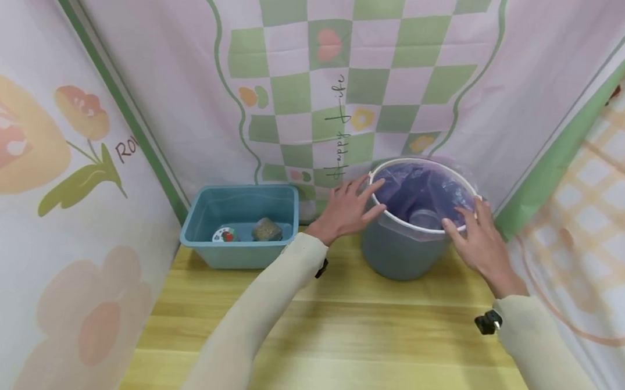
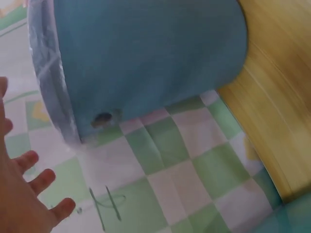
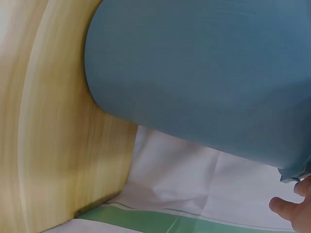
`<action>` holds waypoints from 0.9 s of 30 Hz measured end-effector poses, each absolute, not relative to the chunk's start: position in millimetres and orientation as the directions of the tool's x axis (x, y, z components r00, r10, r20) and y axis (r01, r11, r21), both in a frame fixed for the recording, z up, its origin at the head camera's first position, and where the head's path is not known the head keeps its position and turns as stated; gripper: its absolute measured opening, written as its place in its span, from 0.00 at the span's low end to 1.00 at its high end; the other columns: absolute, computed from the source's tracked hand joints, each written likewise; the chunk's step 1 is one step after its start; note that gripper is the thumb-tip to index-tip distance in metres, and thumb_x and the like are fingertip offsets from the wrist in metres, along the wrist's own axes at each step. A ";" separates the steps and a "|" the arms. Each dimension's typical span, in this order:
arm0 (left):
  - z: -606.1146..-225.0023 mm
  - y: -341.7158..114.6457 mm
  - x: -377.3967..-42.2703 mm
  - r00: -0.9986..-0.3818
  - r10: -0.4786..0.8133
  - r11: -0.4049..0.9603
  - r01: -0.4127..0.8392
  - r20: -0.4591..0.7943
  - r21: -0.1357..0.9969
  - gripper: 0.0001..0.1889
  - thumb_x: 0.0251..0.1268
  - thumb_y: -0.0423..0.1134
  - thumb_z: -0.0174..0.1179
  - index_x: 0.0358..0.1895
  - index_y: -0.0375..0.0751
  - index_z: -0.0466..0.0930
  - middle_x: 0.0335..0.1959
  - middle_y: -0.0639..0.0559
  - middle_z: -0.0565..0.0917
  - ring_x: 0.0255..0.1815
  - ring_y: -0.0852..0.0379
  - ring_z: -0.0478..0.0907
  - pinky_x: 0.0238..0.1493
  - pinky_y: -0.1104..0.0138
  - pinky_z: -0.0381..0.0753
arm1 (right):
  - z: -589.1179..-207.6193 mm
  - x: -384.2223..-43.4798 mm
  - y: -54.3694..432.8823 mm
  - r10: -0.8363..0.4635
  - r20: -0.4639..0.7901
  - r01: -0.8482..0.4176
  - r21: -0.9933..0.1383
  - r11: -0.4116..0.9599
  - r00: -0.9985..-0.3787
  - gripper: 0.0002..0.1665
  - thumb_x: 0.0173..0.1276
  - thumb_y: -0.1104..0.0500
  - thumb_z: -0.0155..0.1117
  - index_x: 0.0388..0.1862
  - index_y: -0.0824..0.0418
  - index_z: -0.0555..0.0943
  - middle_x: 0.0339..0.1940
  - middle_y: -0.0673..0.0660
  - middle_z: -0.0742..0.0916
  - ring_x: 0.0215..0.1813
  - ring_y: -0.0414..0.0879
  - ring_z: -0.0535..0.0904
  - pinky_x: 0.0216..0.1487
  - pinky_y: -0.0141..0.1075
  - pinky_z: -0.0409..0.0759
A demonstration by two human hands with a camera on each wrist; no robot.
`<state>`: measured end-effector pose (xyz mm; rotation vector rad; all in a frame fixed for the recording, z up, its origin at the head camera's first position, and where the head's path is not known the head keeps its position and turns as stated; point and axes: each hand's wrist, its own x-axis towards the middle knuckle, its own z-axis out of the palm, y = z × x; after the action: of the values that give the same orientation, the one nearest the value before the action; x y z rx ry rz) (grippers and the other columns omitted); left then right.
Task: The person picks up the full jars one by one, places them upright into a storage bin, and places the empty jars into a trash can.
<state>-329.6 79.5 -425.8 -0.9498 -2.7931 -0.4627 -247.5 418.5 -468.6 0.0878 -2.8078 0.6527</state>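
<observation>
A blue-grey trash bin stands upright on the table, lined with a translucent purple bag. Its white rim ring lies over the bag, whose edge is folded down outside. My left hand is at the bin's left rim, fingers spread; in the left wrist view its fingers appear apart from the bin wall. On the opposite side, my right hand has loosely spread fingers at the rim, near a small tab there. Whether its fingertips press on the ring cannot be told.
Left of the bin sits a teal rectangular basin holding a round printed item and a brownish, wrapped-looking block. Patterned cloth hangs behind and at both sides of the wooden table.
</observation>
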 end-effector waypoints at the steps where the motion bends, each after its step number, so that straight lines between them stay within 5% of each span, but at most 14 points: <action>1: -428.1 75.4 -329.9 -0.790 0.566 0.755 0.611 0.234 0.237 0.36 0.87 0.69 0.40 0.91 0.70 0.47 0.92 0.50 0.52 0.89 0.42 0.57 0.81 0.38 0.66 | -468.1 -247.2 419.4 -0.005 0.264 -0.119 -0.418 0.901 -0.964 0.45 0.88 0.33 0.43 0.84 0.67 0.64 0.92 0.69 0.41 0.91 0.73 0.32 0.76 0.84 0.46; 12: -444.0 13.7 -320.5 -0.840 0.520 0.824 0.542 0.156 0.168 0.39 0.86 0.69 0.46 0.91 0.64 0.48 0.92 0.48 0.49 0.90 0.40 0.52 0.83 0.34 0.62 | -443.9 -251.4 403.8 -0.059 0.302 -0.173 -0.366 0.914 -0.951 0.46 0.88 0.33 0.39 0.87 0.64 0.63 0.92 0.72 0.48 0.89 0.78 0.29 0.84 0.75 0.28; 21: -456.3 -24.0 -308.8 -0.850 0.510 0.838 0.525 0.129 0.147 0.41 0.84 0.71 0.45 0.91 0.67 0.45 0.93 0.50 0.46 0.91 0.39 0.50 0.84 0.30 0.55 | -426.2 -266.5 341.9 -0.170 0.260 -0.249 -0.312 0.917 -0.951 0.52 0.83 0.27 0.50 0.92 0.54 0.55 0.93 0.67 0.47 0.90 0.74 0.29 0.83 0.78 0.35; 27: -465.9 -34.0 -301.4 -0.856 0.509 0.844 0.517 0.089 0.140 0.41 0.84 0.71 0.45 0.91 0.63 0.47 0.93 0.50 0.46 0.92 0.39 0.47 0.85 0.30 0.53 | -423.9 -270.6 299.9 -0.271 0.188 -0.314 -0.259 0.914 -0.944 0.53 0.82 0.25 0.50 0.93 0.47 0.51 0.94 0.63 0.44 0.91 0.66 0.23 0.87 0.72 0.34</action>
<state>-301.4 -34.0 -465.9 -0.8272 -2.9702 -0.2471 -270.6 299.9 -423.9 0.4499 -2.9270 0.4320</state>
